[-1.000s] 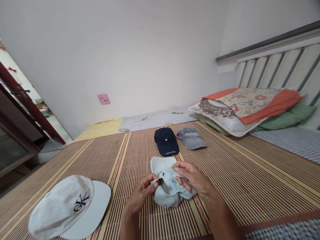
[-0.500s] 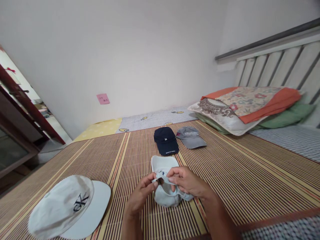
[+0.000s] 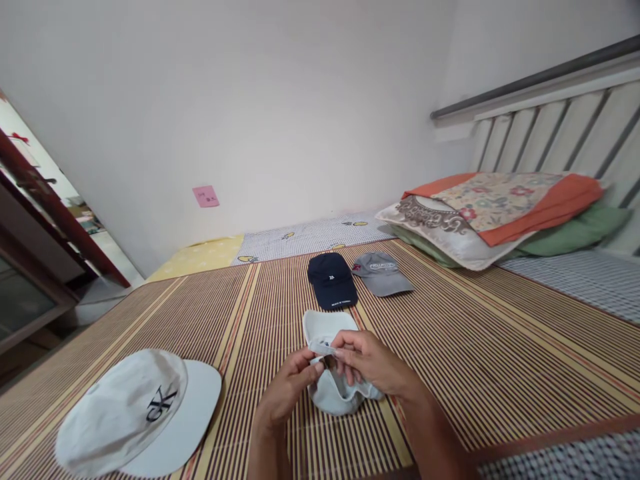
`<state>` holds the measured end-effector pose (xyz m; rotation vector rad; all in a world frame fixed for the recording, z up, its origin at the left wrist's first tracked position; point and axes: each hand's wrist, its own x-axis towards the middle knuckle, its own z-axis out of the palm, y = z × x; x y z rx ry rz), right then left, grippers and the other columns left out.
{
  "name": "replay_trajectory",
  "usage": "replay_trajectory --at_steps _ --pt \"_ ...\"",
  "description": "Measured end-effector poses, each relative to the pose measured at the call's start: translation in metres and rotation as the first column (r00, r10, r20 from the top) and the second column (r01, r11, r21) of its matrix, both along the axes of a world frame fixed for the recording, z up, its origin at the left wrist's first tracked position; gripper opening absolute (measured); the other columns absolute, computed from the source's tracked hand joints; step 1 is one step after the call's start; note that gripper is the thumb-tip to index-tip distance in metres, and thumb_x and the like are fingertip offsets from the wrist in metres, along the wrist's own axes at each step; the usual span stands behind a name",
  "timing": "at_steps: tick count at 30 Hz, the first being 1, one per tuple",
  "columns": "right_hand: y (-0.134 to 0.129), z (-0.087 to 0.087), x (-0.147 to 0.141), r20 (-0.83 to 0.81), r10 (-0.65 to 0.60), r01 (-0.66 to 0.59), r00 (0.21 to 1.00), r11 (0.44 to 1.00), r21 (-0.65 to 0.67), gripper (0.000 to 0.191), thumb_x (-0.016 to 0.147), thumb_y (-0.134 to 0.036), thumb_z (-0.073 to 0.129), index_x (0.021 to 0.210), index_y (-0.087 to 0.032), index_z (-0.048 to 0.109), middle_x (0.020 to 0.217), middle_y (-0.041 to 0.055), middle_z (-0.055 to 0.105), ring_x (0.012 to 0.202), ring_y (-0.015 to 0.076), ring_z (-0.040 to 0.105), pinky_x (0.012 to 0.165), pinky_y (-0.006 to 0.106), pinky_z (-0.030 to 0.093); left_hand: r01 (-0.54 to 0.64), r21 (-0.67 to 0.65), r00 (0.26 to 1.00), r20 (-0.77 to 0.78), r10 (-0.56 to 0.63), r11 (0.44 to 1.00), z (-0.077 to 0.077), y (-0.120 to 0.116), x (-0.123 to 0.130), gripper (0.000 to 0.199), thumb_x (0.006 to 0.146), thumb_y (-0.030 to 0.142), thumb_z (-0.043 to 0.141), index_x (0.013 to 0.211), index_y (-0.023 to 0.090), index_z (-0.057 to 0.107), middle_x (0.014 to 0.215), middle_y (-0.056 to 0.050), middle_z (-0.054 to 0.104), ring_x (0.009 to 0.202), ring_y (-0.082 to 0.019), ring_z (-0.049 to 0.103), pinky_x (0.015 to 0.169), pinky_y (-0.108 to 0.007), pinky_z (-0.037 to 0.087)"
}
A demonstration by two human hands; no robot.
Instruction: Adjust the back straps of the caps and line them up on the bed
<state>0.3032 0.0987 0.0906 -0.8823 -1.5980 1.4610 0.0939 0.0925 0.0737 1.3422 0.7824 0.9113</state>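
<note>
A pale blue cap [image 3: 336, 395] lies on the striped mat in front of me, its brim pointing away. My left hand [image 3: 293, 383] pinches the left part of its back strap between thumb and fingers. On the other side, my right hand [image 3: 367, 360] grips the strap's right part, fingers partly inside the opening. The strap's fastening is too small to make out. Just beyond the brim sits a navy cap [image 3: 332, 280], with a grey cap [image 3: 383, 273] beside it on the right. A white cap [image 3: 125, 413] with black letters rests at the near left.
The striped mat [image 3: 480, 347] covers the bed. Pillows [image 3: 520, 203] with an orange-edged floral cover are piled at the back right, by a slatted headboard [image 3: 570, 127]. A pink note [image 3: 205, 197] is on the wall. A red door frame [image 3: 65, 213] stands at the far left.
My left hand has shifted slightly right and the strap ends have changed angle between my fingers. The cap's near edge has tilted a little. The other caps have stayed put.
</note>
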Motion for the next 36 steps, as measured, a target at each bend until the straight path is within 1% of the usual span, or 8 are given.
replay_trajectory --at_steps 5,8,10,14,18,23,31,36 --pt "0.004 -0.007 0.004 -0.035 -0.063 0.063 0.997 0.998 -0.001 0.028 0.089 -0.047 0.066 0.088 -0.019 0.064 0.061 -0.0062 0.058 0.041 0.0067 0.047 0.043 0.021 0.033 0.015 0.022 1.000 -0.016 -0.015 1.000 0.000 0.001 -0.003 0.035 0.083 0.053 0.077 0.085 0.019 0.069 0.076 0.001 0.055 0.069 -0.014 0.044 0.067 -0.026 0.036" --pt "0.008 -0.010 0.009 -0.072 -0.141 0.140 0.987 0.990 -0.023 0.030 0.088 -0.047 0.066 0.098 -0.020 0.063 0.059 -0.0080 0.056 0.040 0.0077 0.044 0.043 0.022 0.031 0.043 0.032 0.999 -0.014 -0.043 0.999 0.000 0.002 -0.004 0.034 0.083 0.050 0.078 0.084 0.019 0.065 0.075 0.002 0.051 0.068 -0.013 0.041 0.065 -0.025 0.033" --pt "0.009 -0.010 0.011 -0.086 -0.163 0.160 0.983 0.986 -0.036 0.030 0.086 -0.046 0.066 0.099 -0.019 0.063 0.060 -0.0069 0.059 0.041 0.0086 0.047 0.044 0.023 0.033 0.049 0.033 0.999 -0.014 -0.048 0.998 0.000 0.002 -0.004 0.033 0.084 0.050 0.077 0.084 0.019 0.064 0.076 0.002 0.051 0.068 -0.013 0.042 0.065 -0.025 0.033" --pt "0.007 -0.006 0.012 -0.076 -0.122 0.120 0.990 0.992 -0.026 0.022 0.083 -0.040 0.068 0.087 -0.019 0.064 0.069 -0.0013 0.067 0.047 0.0092 0.053 0.046 0.023 0.037 0.039 0.020 0.999 -0.029 -0.038 0.999 0.003 0.001 -0.001 0.035 0.084 0.051 0.077 0.083 0.019 0.064 0.076 0.001 0.051 0.068 -0.013 0.042 0.065 -0.025 0.034" --pt "0.004 -0.002 0.012 -0.079 -0.070 0.067 0.994 0.997 -0.042 0.019 0.084 -0.037 0.067 0.091 -0.019 0.067 0.076 -0.0005 0.069 0.042 0.0054 0.040 0.043 0.022 0.025 0.028 0.012 0.999 -0.021 -0.028 1.000 0.005 -0.001 0.001 0.038 0.083 0.055 0.077 0.086 0.018 0.067 0.083 -0.002 0.058 0.072 -0.015 0.045 0.066 -0.025 0.037" --pt "0.005 -0.005 0.012 -0.066 -0.076 0.072 0.995 0.995 -0.070 0.028 0.082 -0.047 0.074 0.086 -0.020 0.068 0.059 -0.0053 0.055 0.047 0.0077 0.034 0.046 0.023 0.021 0.026 0.005 1.000 0.015 -0.026 1.000 0.003 0.000 0.001 0.034 0.086 0.051 0.076 0.086 0.018 0.068 0.077 0.000 0.055 0.070 -0.013 0.042 0.066 -0.025 0.035" --pt "0.005 -0.007 0.013 -0.052 -0.058 0.053 0.997 0.995 -0.084 0.037 0.080 -0.054 0.077 0.083 -0.019 0.067 0.056 -0.0067 0.052 0.047 0.0072 0.032 0.046 0.023 0.020 0.032 -0.001 0.998 0.051 -0.032 0.999 0.000 0.001 -0.001 0.031 0.087 0.047 0.077 0.086 0.018 0.067 0.078 0.001 0.056 0.070 -0.013 0.043 0.068 -0.025 0.034" --pt "0.005 -0.010 0.012 -0.055 -0.054 0.050 0.997 0.996 -0.067 0.035 0.081 -0.053 0.076 0.080 -0.019 0.066 0.054 -0.0079 0.048 0.047 0.0074 0.036 0.045 0.021 0.022 0.035 0.003 0.997 0.067 -0.035 0.999 0.001 0.000 -0.001 0.029 0.088 0.046 0.076 0.087 0.018 0.067 0.079 0.001 0.056 0.072 -0.013 0.044 0.069 -0.026 0.034"
